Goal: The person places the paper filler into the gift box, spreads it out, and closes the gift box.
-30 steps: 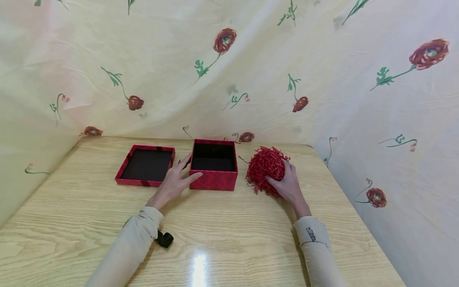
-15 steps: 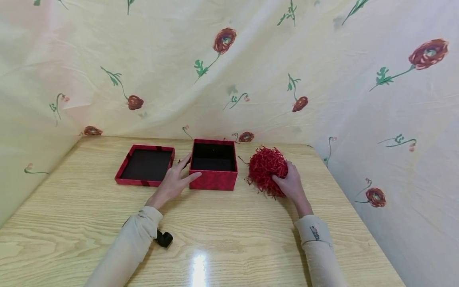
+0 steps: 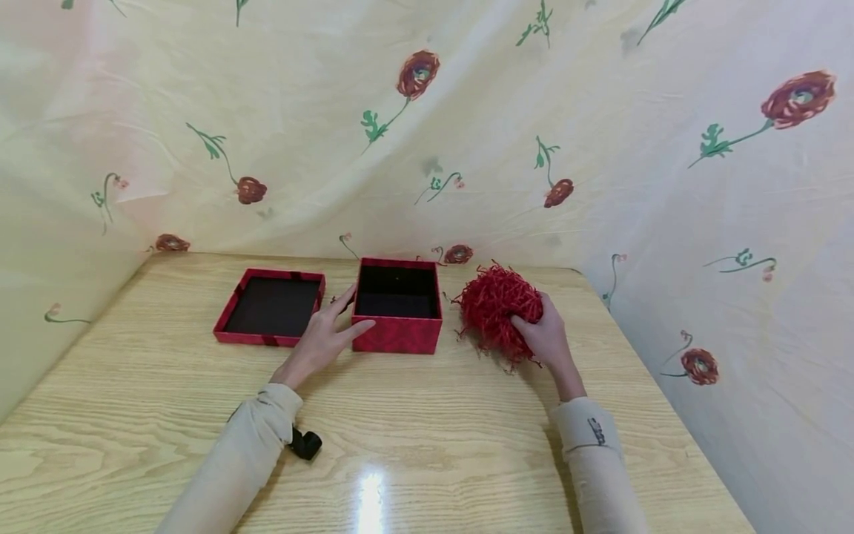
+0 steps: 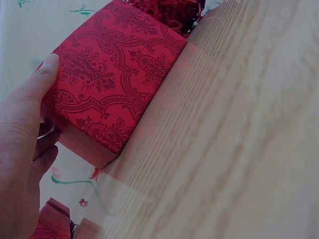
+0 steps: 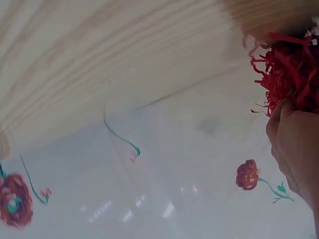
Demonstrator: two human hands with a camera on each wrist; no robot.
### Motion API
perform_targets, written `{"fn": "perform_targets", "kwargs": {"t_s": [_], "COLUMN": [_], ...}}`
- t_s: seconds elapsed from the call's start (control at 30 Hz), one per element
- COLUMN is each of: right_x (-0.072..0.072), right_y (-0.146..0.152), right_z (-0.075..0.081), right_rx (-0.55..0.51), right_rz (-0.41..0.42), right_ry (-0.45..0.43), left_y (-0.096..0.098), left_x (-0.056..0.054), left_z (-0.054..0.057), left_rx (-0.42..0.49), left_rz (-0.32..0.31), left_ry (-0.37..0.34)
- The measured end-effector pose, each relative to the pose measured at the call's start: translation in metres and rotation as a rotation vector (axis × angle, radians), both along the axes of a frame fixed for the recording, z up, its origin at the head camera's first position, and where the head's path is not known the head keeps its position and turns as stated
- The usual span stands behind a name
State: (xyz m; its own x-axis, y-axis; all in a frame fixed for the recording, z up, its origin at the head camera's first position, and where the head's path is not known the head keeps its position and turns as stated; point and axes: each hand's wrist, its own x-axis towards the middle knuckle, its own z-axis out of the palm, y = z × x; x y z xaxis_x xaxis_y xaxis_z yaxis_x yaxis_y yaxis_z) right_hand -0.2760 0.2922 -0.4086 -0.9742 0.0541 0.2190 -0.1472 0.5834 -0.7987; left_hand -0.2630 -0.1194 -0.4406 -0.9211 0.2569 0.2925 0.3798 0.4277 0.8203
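Note:
My right hand [image 3: 548, 337] grips a fluffy clump of red shredded paper [image 3: 497, 304], thumb pressed into its near side. In the right wrist view the red strips [image 5: 294, 74] stick out past the fingers. Left of it stands a red box [image 3: 399, 336], open at the top, with a black inside and nothing visible in it. My left hand [image 3: 322, 343] rests at the box's front left corner, thumb on the front face and the other fingers along the left side. The left wrist view shows the box's damask-patterned front [image 4: 114, 74] standing on the table.
A red lid [image 3: 270, 305] lies black inside up, left of the box and close behind the left hand. A small black object [image 3: 307, 445] sits beside the left sleeve on the wooden table [image 3: 427, 430]. A flowered cloth [image 3: 300, 133] hangs behind the table.
My right hand has shifted slightly right and tightened on the shredded paper, and the clump has risen a little and changed shape. My left hand, the box and the lid have stayed in place.

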Motion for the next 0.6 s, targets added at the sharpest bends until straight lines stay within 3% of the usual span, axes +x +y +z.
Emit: {"fn": "perform_targets", "kwargs": {"t_s": [0.37,0.6], "right_x": [-0.002,-0.004], "right_y": [-0.003,-0.010], "right_z": [0.012,0.017], "right_rx": [-0.227,-0.266], "right_rz": [0.050,0.061], "right_ry": [0.012,0.044], "left_y": [-0.001,-0.001], "left_x": [0.000,0.001], "left_z": [0.001,0.001], "left_rx": [0.004,0.009], "left_rz": [0.001,0.002], "left_ry": [-0.004,-0.007]}}
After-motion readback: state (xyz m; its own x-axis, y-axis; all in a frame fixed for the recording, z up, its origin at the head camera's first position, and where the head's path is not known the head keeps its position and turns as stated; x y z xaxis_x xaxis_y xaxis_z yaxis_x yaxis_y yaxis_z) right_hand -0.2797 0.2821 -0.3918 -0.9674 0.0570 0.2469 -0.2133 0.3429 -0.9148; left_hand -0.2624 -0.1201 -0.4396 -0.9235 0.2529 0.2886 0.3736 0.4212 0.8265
